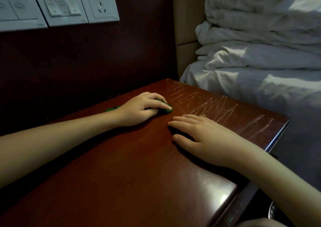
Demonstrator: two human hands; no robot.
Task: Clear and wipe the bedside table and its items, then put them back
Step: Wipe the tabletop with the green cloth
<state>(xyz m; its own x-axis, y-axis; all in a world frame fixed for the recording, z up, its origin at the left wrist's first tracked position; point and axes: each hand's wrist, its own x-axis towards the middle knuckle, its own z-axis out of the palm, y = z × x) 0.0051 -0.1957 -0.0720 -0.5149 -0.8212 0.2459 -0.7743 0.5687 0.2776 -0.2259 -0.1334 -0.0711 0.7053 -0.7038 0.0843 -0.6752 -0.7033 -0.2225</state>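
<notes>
Green cloth (165,109), small and bunched, reads dark in the low light. It is mostly hidden under the left hand (139,109).

- Left grip: fingers curled over the wad, holding it down on the worktop (130,174). One rounded edge of cloth shows past the fingertips, and a thin tail shows by the wrist.
- Cloth position: on the worktop's rear half, near the back edge.
- Right hand (205,136): palm down on the middle of the worktop, fingers straight and close together. Grip flat and relaxed, holding nothing. Its fingertips are near the cloth but apart from it.
- Worktop surface: glossy red-brown wood, glare on the rounded front corner. Pale scratches (208,105) run in slanted and zigzag strokes along the edge on the bed side.
- Behind the worktop: dark brown wall panel (86,56).
- Above the worktop's back edge: white switch plates (62,4) and a white socket (99,1).
- Beside the scratched edge of the worktop: bed (269,91) in white sheeting, with a folded white duvet (260,27) piled on it.
</notes>
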